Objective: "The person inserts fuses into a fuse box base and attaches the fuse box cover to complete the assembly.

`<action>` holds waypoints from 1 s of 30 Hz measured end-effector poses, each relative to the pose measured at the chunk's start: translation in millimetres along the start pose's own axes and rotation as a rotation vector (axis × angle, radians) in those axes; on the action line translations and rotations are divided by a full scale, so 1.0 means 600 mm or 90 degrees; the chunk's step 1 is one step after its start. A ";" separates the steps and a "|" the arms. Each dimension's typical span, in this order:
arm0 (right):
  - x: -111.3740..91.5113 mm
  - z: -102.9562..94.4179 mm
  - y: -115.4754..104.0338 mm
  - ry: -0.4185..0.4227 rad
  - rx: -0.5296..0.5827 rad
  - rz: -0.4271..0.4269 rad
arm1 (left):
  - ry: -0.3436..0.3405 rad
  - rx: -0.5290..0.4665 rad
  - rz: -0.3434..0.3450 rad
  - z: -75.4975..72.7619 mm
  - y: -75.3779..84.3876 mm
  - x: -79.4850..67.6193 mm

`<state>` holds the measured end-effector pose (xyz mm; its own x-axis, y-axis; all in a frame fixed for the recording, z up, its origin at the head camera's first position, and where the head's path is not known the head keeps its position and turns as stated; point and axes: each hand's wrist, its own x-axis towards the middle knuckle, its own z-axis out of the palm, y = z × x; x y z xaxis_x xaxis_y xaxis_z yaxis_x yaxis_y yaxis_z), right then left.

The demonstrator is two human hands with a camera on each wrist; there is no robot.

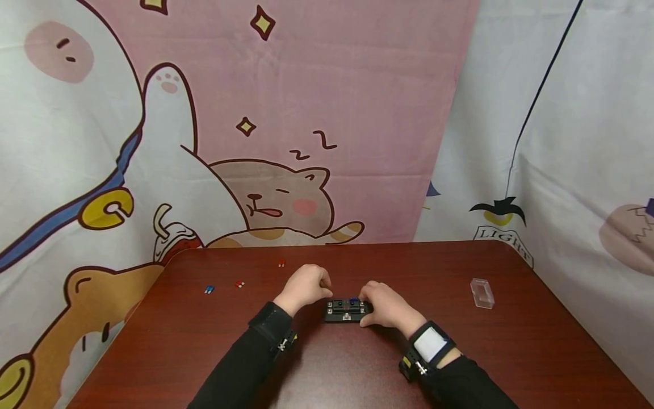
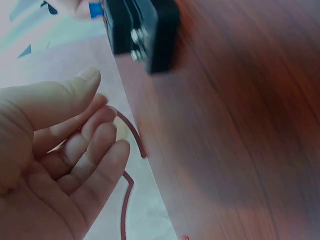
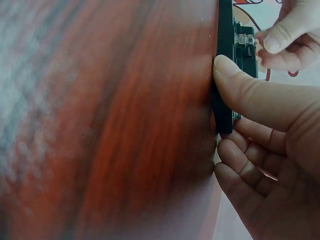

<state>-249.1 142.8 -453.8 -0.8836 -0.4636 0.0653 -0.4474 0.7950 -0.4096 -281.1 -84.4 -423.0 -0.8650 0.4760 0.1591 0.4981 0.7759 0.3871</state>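
Observation:
A small black fuse block (image 1: pixel 346 311) with silver screw terminals lies on the table. My right hand (image 1: pixel 386 305) grips its right end, the thumb (image 3: pixel 235 75) against the near edge and the fingers on the far side. On top of the block, by the right fingertips, shows a small blue piece (image 2: pixel 96 10), perhaps a blade fuse. Just off the block's left end is my left hand (image 1: pixel 308 287), its fingers loosely bent. In the left wrist view its thumb (image 2: pixel 80 90) stands apart from the fingers, with nothing visible between them.
Left of the hands lie small two-pronged pieces that look like blade fuses: a blue fuse (image 1: pixel 209 289), a red fuse (image 1: pixel 239 284) and another red fuse (image 1: pixel 281 263). A clear plastic cover (image 1: pixel 482 293) sits at the right of the brown table (image 1: pixel 347 375). A printed cloth (image 1: pixel 357 113) hangs behind.

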 end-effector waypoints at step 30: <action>0.001 0.001 0.002 -0.006 -0.008 0.006 | 0.093 0.020 -0.284 -0.098 -0.182 -0.062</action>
<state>-250.4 143.4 -454.8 -0.8867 -0.4593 0.0525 -0.4403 0.8045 -0.3985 -306.8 -211.1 -417.8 -0.9934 0.0320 0.1102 0.0757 0.9044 0.4200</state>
